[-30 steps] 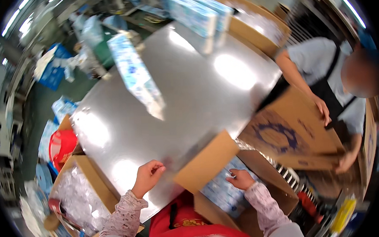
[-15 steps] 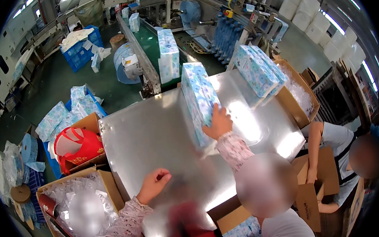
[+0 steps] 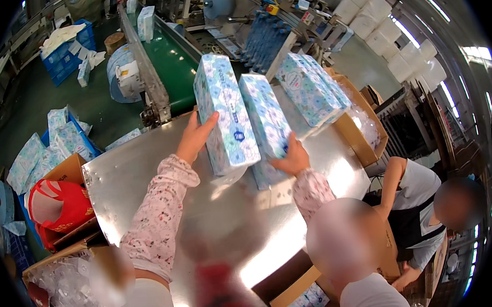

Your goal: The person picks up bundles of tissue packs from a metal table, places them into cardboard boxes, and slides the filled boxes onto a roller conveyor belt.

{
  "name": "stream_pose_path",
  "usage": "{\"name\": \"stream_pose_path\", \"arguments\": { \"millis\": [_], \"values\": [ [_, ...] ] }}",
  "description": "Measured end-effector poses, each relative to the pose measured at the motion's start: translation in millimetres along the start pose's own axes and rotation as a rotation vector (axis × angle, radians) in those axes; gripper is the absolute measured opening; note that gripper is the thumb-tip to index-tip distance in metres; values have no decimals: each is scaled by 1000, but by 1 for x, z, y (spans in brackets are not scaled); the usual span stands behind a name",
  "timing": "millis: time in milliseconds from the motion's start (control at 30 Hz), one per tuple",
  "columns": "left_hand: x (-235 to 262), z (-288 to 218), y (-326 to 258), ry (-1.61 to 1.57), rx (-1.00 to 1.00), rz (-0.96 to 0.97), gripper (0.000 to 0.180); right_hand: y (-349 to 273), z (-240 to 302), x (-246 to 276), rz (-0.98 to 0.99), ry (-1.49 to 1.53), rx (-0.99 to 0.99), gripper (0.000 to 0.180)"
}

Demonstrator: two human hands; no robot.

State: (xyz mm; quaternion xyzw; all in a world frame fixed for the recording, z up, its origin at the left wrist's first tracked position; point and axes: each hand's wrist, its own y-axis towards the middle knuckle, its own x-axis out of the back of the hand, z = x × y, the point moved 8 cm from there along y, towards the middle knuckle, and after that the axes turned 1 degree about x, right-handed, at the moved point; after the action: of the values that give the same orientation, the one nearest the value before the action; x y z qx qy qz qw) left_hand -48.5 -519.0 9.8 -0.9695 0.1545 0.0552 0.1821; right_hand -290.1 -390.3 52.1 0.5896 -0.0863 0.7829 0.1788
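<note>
Two blue floral tissue packs stand side by side on the shiny metal table. My left hand presses the left side of the left pack. My right hand grips the lower edge of the right pack. Both forearms wear pink flowered sleeves. A third pack lies farther back right, over an open cardboard box.
A green conveyor belt with another pack runs away from the table. Another person in a white shirt and dark apron bends over a box at right. A red bag, cardboard boxes and loose packs sit at left.
My left hand rose from the table's near part to the left pack. My right hand dropped from a pack's top to the right pack's lower edge. Two packs now stand together.
</note>
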Motion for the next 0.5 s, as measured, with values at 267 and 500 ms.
{"name": "stream_pose_path", "arguments": {
  "millis": [267,500],
  "values": [
    [-17,66,-152,329,-218,259,63,-129,25,9,291,466,289,94],
    [-20,121,-229,-75,6,164,79,-205,20,-59,1086,1771,-696,78]
  ]
}}
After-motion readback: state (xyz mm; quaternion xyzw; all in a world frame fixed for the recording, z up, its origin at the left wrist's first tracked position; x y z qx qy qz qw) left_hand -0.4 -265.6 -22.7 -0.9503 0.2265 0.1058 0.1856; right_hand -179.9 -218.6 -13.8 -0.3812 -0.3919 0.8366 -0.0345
